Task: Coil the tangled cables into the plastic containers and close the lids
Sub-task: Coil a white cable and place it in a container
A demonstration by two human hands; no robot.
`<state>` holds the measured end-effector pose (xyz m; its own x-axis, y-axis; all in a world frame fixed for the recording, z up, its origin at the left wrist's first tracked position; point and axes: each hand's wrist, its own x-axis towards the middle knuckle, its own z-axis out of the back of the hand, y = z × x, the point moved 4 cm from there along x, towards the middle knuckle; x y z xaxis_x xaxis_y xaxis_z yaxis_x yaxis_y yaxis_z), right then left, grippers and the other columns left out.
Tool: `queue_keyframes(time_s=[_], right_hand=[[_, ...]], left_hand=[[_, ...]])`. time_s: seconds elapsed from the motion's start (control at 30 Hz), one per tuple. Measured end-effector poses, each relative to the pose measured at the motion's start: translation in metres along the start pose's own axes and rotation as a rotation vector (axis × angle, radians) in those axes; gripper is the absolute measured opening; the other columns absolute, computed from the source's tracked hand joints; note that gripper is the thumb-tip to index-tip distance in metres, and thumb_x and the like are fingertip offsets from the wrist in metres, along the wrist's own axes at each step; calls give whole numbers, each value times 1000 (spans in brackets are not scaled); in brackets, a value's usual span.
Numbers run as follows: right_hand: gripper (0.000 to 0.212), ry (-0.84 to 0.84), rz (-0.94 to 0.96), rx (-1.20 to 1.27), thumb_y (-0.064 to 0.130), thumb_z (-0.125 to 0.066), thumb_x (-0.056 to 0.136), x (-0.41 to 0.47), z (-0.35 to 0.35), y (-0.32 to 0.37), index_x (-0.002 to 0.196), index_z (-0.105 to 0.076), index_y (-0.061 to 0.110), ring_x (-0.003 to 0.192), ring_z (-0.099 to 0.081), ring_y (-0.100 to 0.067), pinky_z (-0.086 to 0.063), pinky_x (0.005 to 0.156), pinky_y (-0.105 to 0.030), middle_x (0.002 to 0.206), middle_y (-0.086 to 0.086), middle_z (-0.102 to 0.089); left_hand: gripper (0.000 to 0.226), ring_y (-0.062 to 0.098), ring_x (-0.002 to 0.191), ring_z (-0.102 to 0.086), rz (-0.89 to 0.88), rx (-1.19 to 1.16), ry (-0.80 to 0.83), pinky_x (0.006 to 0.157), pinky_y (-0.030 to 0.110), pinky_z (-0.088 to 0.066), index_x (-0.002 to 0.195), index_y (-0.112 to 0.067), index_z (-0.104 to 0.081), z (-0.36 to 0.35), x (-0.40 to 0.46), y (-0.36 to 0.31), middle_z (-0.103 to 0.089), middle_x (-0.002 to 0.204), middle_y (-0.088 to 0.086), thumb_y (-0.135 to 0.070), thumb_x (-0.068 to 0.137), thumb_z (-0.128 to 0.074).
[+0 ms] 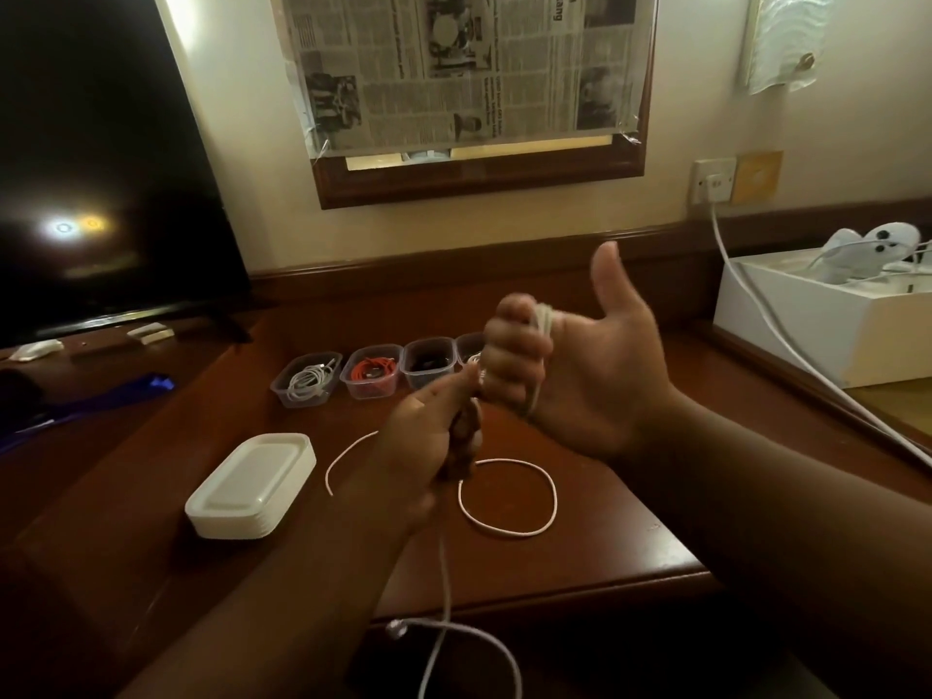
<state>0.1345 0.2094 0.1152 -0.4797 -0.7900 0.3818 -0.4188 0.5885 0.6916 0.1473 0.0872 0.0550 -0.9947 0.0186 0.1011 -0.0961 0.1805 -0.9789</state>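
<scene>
1. Nearest the camera, the loose tail of the white cable (509, 496) is seen hanging over the desk (605, 522) edge, with a further loop lying flat on the wood
2. The cable is pinched by the left hand (428, 446), fingers curled round the strand, feeding it upward
3. Several turns are wound round the curled fingers of the right hand (570, 360), thumb raised; the coil is clamped there, judged about half made
4. A stack of lids (252, 489) is set to the left, none yet fitted
5. Beyond, four open containers (305, 380) are lined up: a white cable, a red one and a dark one are already coiled inside three; the fourth is mostly hidden behind the hands
6. Left to do, by judgement: this coil finished and boxed, all lids closed
</scene>
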Motion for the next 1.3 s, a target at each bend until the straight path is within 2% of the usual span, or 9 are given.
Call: queue_keyframes(time_s=[0.17, 0.3, 0.4, 0.5, 0.6, 0.73, 0.9, 1.1, 1.3], right_hand=[[67, -351, 410, -350, 73, -22, 92, 8, 20, 35, 91, -52, 13, 64, -44, -16, -37, 62, -32, 72, -2, -44], [45, -599, 314, -1345, 54, -34, 99, 3, 39, 30, 82, -54, 17, 59, -50, -10, -46, 60, -33, 70, 2, -53], [54, -425, 209, -2242, 63, -28, 95, -4, 44, 14, 72, -55, 22, 62, -52, -8, -42, 61, -27, 67, 5, -54], [68, -284, 86, -2509, 74, -11, 90, -7, 50, 3, 63, -53, 27, 62, -51, -10, -41, 62, -29, 65, 7, -52], [72, -374, -237, -2289, 71, -11, 92, -10, 57, -6, 63, -50, 17, 54, -42, -13, -35, 55, -28, 60, 3, -48], [68, -351, -656, -1247, 71, -21, 94, -21, 57, -13, 58, -43, 17, 42, -26, -14, -26, 50, -29, 49, 2, -34], [39, 97, -443, -243, 40, -34, 95, -19, 21, -7, 73, -48, 12, 44, -38, -14, -30, 47, -27, 52, 1, -42], [28, 25, 25, -134, 26, -31, 99, -11, 4, 11, 82, -50, 14, 55, -43, -13, -41, 57, -27, 63, 1, -43], [27, -344, 396, -397, 27, -33, 106, -2, 4, 31, 92, -51, 13, 65, -54, -14, -48, 64, -28, 73, -2, -54]], left_hand=[[27, 12, 47, -19, 189, 99, 166, 48, 26, -13, 105, -14, -64, -19, -13, 21, -27, 59, -1, -31, 103, -43], [27, 10, 47, -20, 226, 218, 248, 45, 24, -15, 118, -17, -64, -19, -14, 22, -28, 57, -2, -23, 106, -40], [26, 8, 46, -29, 163, 474, 269, 45, 23, -23, 119, -22, -65, -10, -10, 16, -35, 56, -4, -18, 105, -42], [24, 1, 53, -54, 18, 809, 222, 53, 20, -43, 109, -33, -67, 3, -3, 2, -63, 66, -13, -17, 102, -50], [8, 6, 72, -62, -154, 1241, 157, 61, 22, -46, 94, -33, -67, 16, 5, -12, -66, 78, -11, -39, 95, -61], [49, 6, 57, -51, -467, 1501, -26, 52, 22, -32, 65, -31, -51, 31, 11, -26, -53, 60, -9, -77, 81, -48], [76, 18, 56, -51, -600, 1150, -8, 49, 19, -32, 64, -17, -56, 25, 8, -14, -52, 55, 1, -79, 89, -19], [42, 6, 47, -45, -204, 745, 109, 50, 25, -38, 80, -13, -60, -2, 8, 2, -49, 58, -4, -45, 101, -41], [14, 14, 64, -54, -2, 670, 305, 58, 24, -47, 102, -18, -63, -21, 2, 2, -54, 72, 3, -19, 102, -49]])
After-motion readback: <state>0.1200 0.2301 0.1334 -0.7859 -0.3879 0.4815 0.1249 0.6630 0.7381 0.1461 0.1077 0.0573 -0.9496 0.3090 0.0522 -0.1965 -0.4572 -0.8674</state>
